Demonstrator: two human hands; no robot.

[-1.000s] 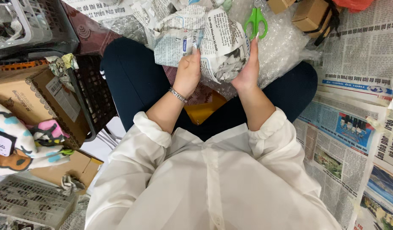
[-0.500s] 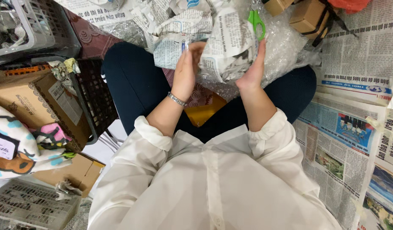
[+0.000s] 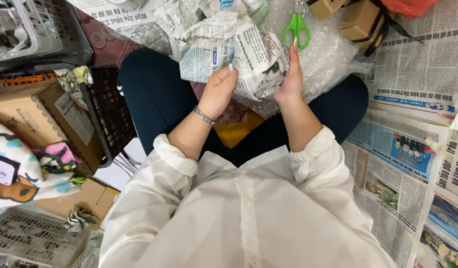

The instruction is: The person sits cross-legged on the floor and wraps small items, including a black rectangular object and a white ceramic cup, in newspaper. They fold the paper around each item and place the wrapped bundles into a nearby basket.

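I sit cross-legged in dark trousers and a white shirt. Both hands hold a crumpled newspaper bundle (image 3: 241, 54) over my lap. My left hand (image 3: 220, 89), with a silver bracelet at the wrist, grips its near left side. My right hand (image 3: 290, 79) presses against its right side, fingers up along the paper. Green-handled scissors (image 3: 297, 29) lie on bubble wrap (image 3: 328, 59) just beyond my right fingertips. What the paper wraps is hidden.
Newspaper sheets (image 3: 412, 149) cover the floor at right. Small cardboard boxes (image 3: 360, 20) lie at top right. A black mesh basket (image 3: 107, 114), a brown cardboard box (image 3: 30, 119) and a patterned cloth (image 3: 20, 168) stand at left; a grey crate (image 3: 25, 30) sits top left.
The newspaper bundle has been turned and pulled slightly nearer. My left hand has shifted round its near side; my right hand stays against the right side.
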